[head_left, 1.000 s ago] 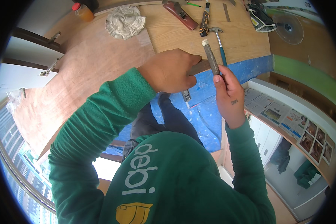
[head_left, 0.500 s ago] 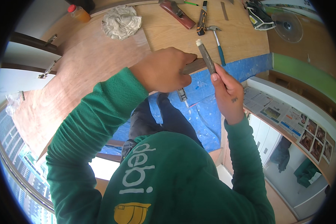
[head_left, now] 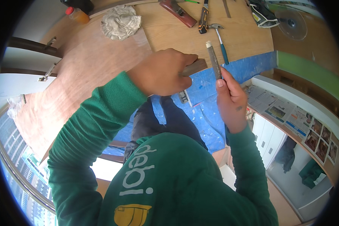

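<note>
- So the left hand (head_left: 162, 73) is wrapped around a dark brown strip (head_left: 195, 67), its end poking out past thumb and index, near the bench's edge.
- Strip looks like wood, so I'd guess stiff, pretty light, not slippery; gripping mid-length seems right.
- Right hand (head_left: 231, 100) pinches a grey-brown stick (head_left: 213, 60) by its lower end, pale tip pointing away, just beside the strip.
- Stick looks light and rough, probably grippy; that crumbly-looking tip might be fragile, so low is good.
- Left elbow's bent way out, knuckles up; right forearm runs nearly straight ahead.
</note>
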Tool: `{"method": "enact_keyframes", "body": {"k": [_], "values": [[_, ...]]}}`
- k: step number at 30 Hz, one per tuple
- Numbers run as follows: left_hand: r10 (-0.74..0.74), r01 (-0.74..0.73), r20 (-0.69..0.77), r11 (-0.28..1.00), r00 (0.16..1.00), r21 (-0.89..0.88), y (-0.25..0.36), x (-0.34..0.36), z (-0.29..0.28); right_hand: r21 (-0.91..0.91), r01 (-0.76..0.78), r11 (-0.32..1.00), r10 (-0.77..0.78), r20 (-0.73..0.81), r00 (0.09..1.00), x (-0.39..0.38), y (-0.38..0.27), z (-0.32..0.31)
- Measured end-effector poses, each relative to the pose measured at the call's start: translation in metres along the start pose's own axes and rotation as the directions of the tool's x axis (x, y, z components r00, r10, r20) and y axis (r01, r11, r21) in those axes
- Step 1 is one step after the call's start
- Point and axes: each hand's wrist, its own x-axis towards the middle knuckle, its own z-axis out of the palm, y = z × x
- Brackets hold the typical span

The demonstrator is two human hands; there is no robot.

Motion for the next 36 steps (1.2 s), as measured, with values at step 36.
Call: {"method": "enact_keyframes", "body": {"k": [36], "values": [[-0.01,0.009,0.025,0.999,1.0,0.044,-0.003,0.003,0.0,-0.068,-0.076,0.995,0.073,-0.036,0.997,-0.033,-0.02,0.024]]}}
